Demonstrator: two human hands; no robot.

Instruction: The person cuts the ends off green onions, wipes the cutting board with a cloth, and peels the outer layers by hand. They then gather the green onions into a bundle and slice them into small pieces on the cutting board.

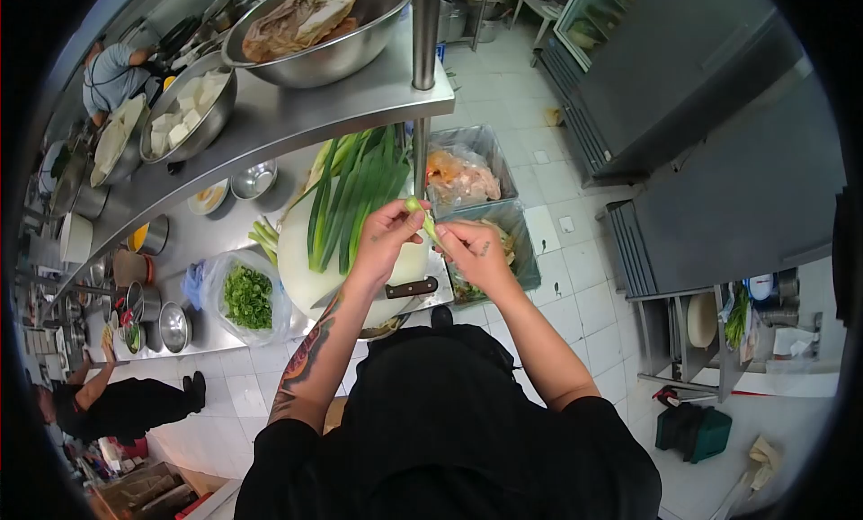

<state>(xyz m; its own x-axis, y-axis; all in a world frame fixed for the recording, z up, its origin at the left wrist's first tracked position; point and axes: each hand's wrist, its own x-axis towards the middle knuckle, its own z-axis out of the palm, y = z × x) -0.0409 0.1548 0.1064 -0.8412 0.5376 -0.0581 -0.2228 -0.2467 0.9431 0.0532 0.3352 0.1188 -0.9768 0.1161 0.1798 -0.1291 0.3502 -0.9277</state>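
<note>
My left hand (pixel 391 237) and my right hand (pixel 472 250) both grip a pale green vegetable stalk (pixel 416 205), fingers pinched around it, over the right side of a round white cutting board (pixel 295 266). Long dark green leek leaves (pixel 346 201) lie across the board, left of my hands. Below them, a knife with a brown handle (pixel 412 288) rests at the board's edge; its blade is not clearly visible. Short pale stalks (pixel 264 238) lie at the board's left side.
Right of the counter stand a bin with a plastic bag of scraps (pixel 463 174) and a second bin (pixel 530 255). A bag of chopped greens (pixel 247 297) sits left. Overhead, a steel shelf (pixel 378 102) carries bowls. A co-worker (pixel 117 408) stands at far left.
</note>
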